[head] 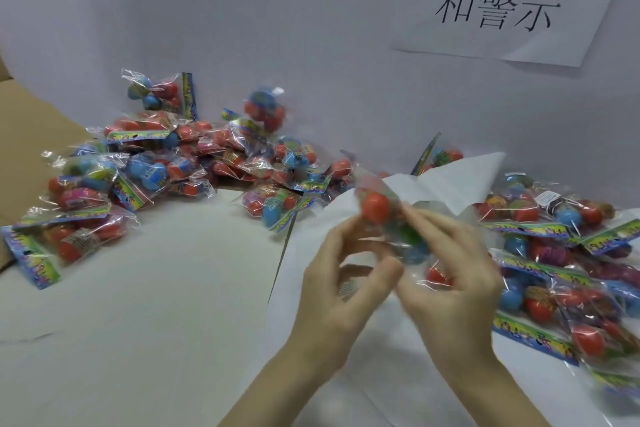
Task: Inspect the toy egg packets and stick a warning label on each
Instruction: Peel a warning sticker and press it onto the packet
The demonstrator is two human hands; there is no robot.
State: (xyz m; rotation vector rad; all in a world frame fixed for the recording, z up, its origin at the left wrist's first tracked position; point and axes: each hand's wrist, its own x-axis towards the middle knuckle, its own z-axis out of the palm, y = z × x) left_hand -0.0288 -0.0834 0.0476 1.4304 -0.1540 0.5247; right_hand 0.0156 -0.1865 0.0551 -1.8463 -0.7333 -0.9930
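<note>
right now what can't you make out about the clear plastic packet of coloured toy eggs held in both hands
Head view only:
- Clear plastic packet of coloured toy eggs: motion-blurred; whether a warning label is on it cannot be told.
- Left hand and right hand: both hold the packet, but blur hides the exact fingertip contact.
- White paper sign on the wall: top line washed out and cut by the upper edge.
- Packets at the right: cut off by the frame edge.

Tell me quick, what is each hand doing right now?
Left hand: fingers curled, holding the toy egg packet.
Right hand: also gripping that same packet, though it is blurred.
</note>
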